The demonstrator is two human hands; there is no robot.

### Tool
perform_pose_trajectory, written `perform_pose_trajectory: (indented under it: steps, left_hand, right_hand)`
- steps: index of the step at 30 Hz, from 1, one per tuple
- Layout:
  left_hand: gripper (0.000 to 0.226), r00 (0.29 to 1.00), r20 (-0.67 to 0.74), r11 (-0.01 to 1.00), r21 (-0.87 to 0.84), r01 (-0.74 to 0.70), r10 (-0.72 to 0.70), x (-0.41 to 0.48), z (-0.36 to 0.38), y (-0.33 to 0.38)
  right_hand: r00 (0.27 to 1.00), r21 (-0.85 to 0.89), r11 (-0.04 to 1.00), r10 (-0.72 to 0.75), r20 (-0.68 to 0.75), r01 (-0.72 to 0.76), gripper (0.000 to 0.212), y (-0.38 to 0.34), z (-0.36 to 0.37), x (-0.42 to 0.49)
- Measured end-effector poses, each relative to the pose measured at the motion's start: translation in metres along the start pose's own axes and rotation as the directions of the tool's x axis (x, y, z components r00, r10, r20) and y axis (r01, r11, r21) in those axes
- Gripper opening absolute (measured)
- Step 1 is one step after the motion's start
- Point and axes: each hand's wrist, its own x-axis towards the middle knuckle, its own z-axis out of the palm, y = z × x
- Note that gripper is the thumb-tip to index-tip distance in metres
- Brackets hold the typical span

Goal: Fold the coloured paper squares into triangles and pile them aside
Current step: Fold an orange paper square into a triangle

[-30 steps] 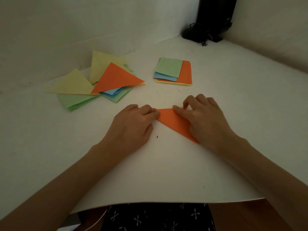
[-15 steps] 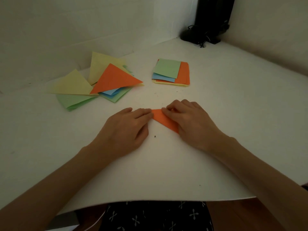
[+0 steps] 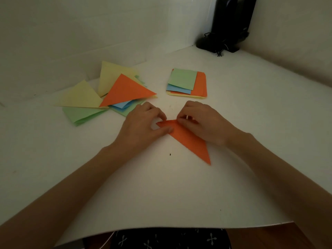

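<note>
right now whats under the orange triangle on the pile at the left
Under the orange triangle lie a yellow triangle, blue paper and green paper, only their edges showing. Whatever lies beneath its middle is covered.

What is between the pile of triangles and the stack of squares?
Nothing: in the head view, only bare white table lies between the triangle pile and the square stack.

A makeshift craft corner: white paper-covered tabletop [image 3: 251,123], plain white walls [image 3: 89,33], black corded device [image 3: 228,27] beyond the right hand [image 3: 203,121].
</note>
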Motion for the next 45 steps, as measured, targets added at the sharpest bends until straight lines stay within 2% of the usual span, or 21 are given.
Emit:
perform_pose_trajectory:
  steps: [4,6,9,11,15,18,21,23,25,27,29,33,35,37,41,45]
  left_hand:
    - [0.012,0.999,0.013,0.949,-0.313,0.033,-0.031,-0.003,-0.005,0.000]
    - [0.022,0.996,0.021,0.869,-0.489,0.082,-0.082,-0.002,-0.009,-0.001]
    - [0.021,0.993,0.033,0.715,-0.692,0.103,-0.111,-0.002,-0.014,-0.002]
    - [0.019,0.993,0.028,0.653,-0.751,0.099,-0.118,-0.002,-0.016,-0.003]
    - [0.020,0.993,0.034,0.627,-0.774,0.095,-0.109,-0.001,-0.018,-0.004]
    - [0.023,0.992,0.045,0.565,-0.819,0.103,-0.116,-0.002,-0.018,-0.007]
    - [0.023,0.993,0.067,0.484,-0.868,0.108,-0.102,-0.001,-0.019,-0.008]
    - [0.023,0.990,0.082,0.459,-0.880,0.125,-0.113,-0.001,-0.019,-0.009]
    - [0.022,0.989,0.079,0.459,-0.879,0.130,-0.128,0.000,-0.019,-0.009]
    - [0.020,0.990,0.057,0.506,-0.855,0.114,-0.127,0.000,-0.018,-0.009]
    - [0.022,0.993,0.034,0.553,-0.828,0.091,-0.112,0.000,-0.018,-0.009]
    - [0.023,1.000,0.022,0.601,-0.799,0.006,0.019,-0.001,-0.024,-0.009]
    - [0.019,0.994,0.033,0.683,-0.729,-0.046,0.102,-0.002,-0.026,-0.008]
    - [0.025,0.991,0.066,0.737,-0.674,-0.039,0.112,-0.003,-0.025,-0.009]
    - [0.026,0.986,0.122,0.747,-0.665,-0.002,0.111,-0.005,-0.023,-0.010]
    - [0.018,0.986,0.142,0.716,-0.697,0.038,0.086,-0.004,-0.025,-0.010]
  right_hand:
    - [0.976,0.294,0.949,0.160,-0.147,-0.111,0.011,-0.004,0.006,0.000]
    - [0.968,0.398,0.907,0.207,-0.144,-0.135,0.009,-0.006,0.009,0.000]
    - [0.969,0.567,0.816,0.215,-0.120,-0.111,0.015,-0.007,0.005,-0.001]
    - [0.972,0.638,0.767,0.198,-0.125,-0.074,0.021,-0.007,0.002,-0.003]
    - [0.961,0.708,0.706,0.203,-0.187,-0.011,0.025,-0.007,0.001,-0.003]
    - [0.959,0.727,0.687,0.194,-0.207,0.018,0.027,-0.007,0.001,-0.004]
    - [0.955,0.777,0.629,0.219,-0.199,0.018,0.028,-0.009,-0.001,-0.005]
    - [0.947,0.816,0.578,0.270,-0.176,-0.013,0.021,-0.010,-0.001,-0.005]
    - [0.932,0.850,0.522,0.339,-0.131,-0.070,0.014,-0.010,-0.002,-0.004]
    - [0.913,0.909,0.386,0.407,-0.019,-0.154,0.007,-0.011,-0.003,-0.004]
    - [0.887,0.938,0.260,0.453,0.093,-0.231,0.009,-0.012,-0.005,-0.003]
    - [0.858,0.934,0.194,0.484,0.174,-0.299,0.023,-0.010,-0.009,-0.003]
    - [0.856,0.925,0.188,0.472,0.211,-0.331,0.023,-0.008,-0.010,-0.003]
    - [0.861,0.910,0.195,0.442,0.253,-0.367,0.019,-0.006,-0.012,-0.003]
    - [0.867,0.897,0.221,0.420,0.268,-0.384,0.012,-0.006,-0.014,-0.005]
    - [0.859,0.884,0.316,0.485,0.162,-0.345,0.009,-0.010,-0.009,-0.006]
